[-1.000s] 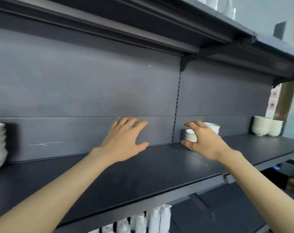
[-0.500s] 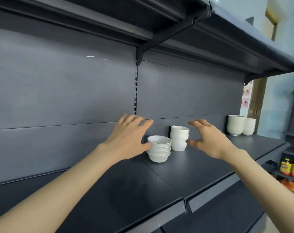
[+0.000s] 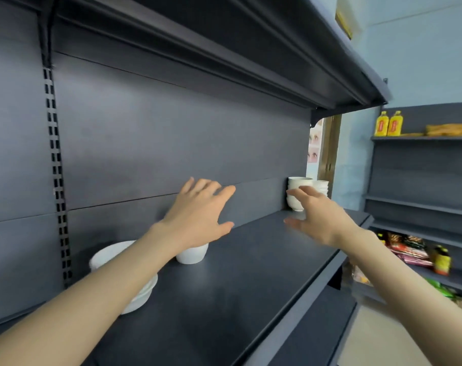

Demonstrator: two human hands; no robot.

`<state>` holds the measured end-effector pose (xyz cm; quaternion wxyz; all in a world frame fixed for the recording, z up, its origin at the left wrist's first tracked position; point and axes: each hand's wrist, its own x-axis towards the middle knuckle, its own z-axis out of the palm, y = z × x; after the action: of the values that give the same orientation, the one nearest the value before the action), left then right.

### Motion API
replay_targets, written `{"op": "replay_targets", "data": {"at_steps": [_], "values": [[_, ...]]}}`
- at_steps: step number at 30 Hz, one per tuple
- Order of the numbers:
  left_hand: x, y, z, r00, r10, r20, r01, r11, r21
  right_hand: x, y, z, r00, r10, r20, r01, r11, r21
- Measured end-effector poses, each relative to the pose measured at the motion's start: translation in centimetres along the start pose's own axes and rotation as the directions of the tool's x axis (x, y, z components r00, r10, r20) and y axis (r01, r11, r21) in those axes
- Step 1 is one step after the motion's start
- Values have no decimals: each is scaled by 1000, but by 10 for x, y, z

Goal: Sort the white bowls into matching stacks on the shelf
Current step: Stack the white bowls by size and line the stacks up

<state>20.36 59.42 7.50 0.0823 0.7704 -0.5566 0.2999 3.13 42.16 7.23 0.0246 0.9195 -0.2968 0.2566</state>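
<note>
The dark shelf (image 3: pixel 251 286) runs ahead of me, with a side rack (image 3: pixel 420 180) past its far end. My left hand (image 3: pixel 200 215) hovers over the shelf's middle and my right hand (image 3: pixel 317 217) nearer its far end. Both are spread wide and hold nothing, and the right one partly hides the tall bowl stacks (image 3: pixel 298 192) there. At the shelf's near end my left forearm (image 3: pixel 105 286) crosses a wide bowl stack (image 3: pixel 105 257) and a smaller stack (image 3: pixel 192 256); yellow bottles (image 3: pixel 388 124) sit on the rack.
</note>
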Motion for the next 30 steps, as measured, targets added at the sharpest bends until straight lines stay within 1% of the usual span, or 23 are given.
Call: {"op": "replay_targets", "data": {"at_steps": [2, 5, 10, 14, 17, 22, 27, 30], "values": [[28, 22, 21, 1000, 11, 9, -11, 1000, -3, 16, 35, 9, 1000, 5, -3, -5, 1000, -15], [66, 59, 50, 1000, 19, 13, -20, 999, 35, 36, 88, 26, 1000, 0, 19, 0, 1000, -22], [137, 117, 89, 999, -21, 42, 19, 999, 42, 73, 178, 39, 998, -27, 62, 28, 999, -24], [186, 150, 114, 997, -69, 18, 69, 997, 35, 107, 243, 46, 998, -43, 54, 44, 999, -22], [218, 166, 135, 997, -69, 39, 67, 996, 61, 133, 281, 58, 996, -50, 72, 50, 999, 2], [273, 183, 179, 995, -87, 51, 86, 996, 23, 178, 332, 86, 995, -76, 62, 73, 997, 40], [333, 190, 240, 993, -108, 43, 108, 994, -19, 229, 377, 124, 994, -84, 74, 81, 995, 52], [371, 188, 281, 990, -126, 66, 130, 990, -50, 267, 402, 144, 991, -80, 106, 75, 996, 53]]}}
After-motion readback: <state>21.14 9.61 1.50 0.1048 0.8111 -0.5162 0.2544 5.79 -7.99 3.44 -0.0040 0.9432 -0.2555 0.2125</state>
